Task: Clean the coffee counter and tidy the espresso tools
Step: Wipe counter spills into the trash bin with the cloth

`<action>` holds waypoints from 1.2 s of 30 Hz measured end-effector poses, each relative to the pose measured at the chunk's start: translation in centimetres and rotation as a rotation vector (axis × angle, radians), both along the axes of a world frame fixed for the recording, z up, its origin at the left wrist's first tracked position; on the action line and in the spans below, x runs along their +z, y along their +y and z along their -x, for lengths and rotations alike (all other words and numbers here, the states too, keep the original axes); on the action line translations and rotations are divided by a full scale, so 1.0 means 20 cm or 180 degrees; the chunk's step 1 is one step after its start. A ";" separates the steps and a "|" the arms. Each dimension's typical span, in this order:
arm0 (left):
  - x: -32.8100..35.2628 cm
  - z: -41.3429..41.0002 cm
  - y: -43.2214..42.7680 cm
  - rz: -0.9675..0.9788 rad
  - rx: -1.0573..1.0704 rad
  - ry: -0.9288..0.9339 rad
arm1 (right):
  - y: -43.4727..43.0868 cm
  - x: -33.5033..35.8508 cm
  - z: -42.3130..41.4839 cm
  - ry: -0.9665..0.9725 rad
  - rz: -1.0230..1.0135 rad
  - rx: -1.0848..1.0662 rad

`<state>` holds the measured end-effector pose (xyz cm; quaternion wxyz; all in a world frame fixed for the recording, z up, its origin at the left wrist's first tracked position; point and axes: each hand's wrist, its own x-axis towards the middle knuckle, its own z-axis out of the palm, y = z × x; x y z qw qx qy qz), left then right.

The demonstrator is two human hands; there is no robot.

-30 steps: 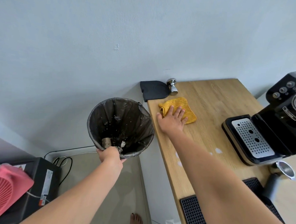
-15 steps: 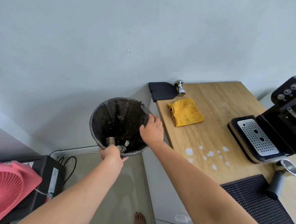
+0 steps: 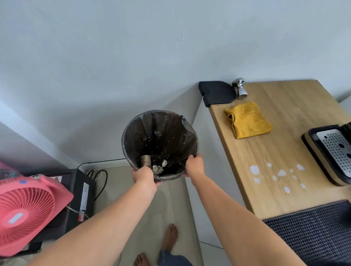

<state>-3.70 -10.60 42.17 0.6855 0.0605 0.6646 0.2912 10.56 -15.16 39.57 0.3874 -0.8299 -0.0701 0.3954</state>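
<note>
A small bin (image 3: 160, 132) lined with a dark bag hangs in the air left of the wooden counter (image 3: 293, 110), with scraps and dark grounds inside. My left hand (image 3: 145, 177) grips its near rim and my right hand (image 3: 195, 166) grips the rim's right side. On the counter lie a folded yellow cloth (image 3: 248, 120), a steel tamper (image 3: 241, 88) beside a black tamping mat (image 3: 216, 92), and white spilled drops (image 3: 278, 174). The espresso machine's drip tray (image 3: 340, 153) is at the right edge.
A black ribbed mat (image 3: 318, 231) covers the counter's near end. On the floor at left stand a pink fan (image 3: 18, 212) and a black box (image 3: 79, 197) with cables. My bare feet (image 3: 170, 236) are on the pale floor below the bin.
My right hand left the yellow cloth, crossed to the bin and took hold of its right rim. The bin now sits lower and farther from the counter edge, held by both hands.
</note>
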 end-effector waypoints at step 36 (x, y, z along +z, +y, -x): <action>-2.13 -0.30 0.50 0.0721 -0.0756 0.0041 | 0.35 -2.07 -0.42 0.0345 0.0723 -0.0881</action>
